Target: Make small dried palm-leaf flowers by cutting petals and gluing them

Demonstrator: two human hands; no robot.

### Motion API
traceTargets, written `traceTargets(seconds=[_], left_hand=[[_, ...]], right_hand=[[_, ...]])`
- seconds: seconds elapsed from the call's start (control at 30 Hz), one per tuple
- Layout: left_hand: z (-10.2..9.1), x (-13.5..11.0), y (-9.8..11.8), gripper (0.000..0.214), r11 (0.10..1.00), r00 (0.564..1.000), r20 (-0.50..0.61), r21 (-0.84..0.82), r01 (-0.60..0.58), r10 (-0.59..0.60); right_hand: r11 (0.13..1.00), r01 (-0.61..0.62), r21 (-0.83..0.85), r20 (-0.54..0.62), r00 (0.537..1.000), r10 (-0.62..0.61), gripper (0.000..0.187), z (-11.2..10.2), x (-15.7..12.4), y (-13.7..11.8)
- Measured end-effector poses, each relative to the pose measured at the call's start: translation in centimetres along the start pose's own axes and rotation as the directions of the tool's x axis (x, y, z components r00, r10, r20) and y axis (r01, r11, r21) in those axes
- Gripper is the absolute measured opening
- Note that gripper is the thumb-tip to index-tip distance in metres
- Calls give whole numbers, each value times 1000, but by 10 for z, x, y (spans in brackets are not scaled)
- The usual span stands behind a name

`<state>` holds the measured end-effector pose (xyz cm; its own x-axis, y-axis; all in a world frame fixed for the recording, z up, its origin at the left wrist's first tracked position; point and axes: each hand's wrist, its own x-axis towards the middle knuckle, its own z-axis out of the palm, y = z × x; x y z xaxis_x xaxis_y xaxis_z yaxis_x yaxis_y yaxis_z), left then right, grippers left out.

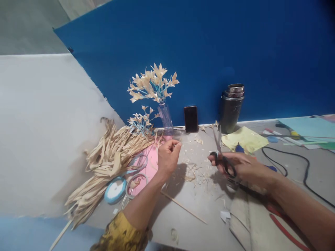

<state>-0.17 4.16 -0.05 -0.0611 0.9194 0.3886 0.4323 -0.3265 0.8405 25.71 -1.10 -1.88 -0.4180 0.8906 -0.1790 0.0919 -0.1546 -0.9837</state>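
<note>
My right hand (242, 167) has its fingers in the black handles of a pair of scissors (219, 141); the blades point up and stand slightly apart. My left hand (169, 153) is closed over the table, thumb against the bent fingers. What it pinches, if anything, is too small to make out. Beneath and left of it lie pink paper (150, 162) and a big bundle of dried husk strips (112, 150). Between the hands, small husk scraps (192, 170) are scattered. Husk flowers (154, 83) on blue stems stand in a clear bottle (165, 120).
A phone (191, 119) and an open dark flask (231, 109) stand against the blue board. Yellow paper (246, 139), a black cable (295, 150) and pens are at right. A ribbon roll (115, 190), a tape ring (128, 188) and a thin stick (184, 208) lie nearer me.
</note>
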Motion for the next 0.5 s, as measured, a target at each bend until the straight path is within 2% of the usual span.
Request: traceTargets(seconds=[0.17, 0.37, 0.5], left_hand=[[0, -4, 3, 16, 1000, 999, -38, -7, -30, 30], [6, -15, 5, 17, 997, 997, -23, -15, -75, 74], [10, -22, 6, 19, 996, 996, 45, -32, -79, 80]], right_hand=[[990, -50, -133, 66, 996, 59, 38, 18, 4, 7], [990, -49, -133, 110, 992, 63, 35, 28, 8, 6], [992, -71, -103, 93, 992, 81, 35, 29, 7, 2]])
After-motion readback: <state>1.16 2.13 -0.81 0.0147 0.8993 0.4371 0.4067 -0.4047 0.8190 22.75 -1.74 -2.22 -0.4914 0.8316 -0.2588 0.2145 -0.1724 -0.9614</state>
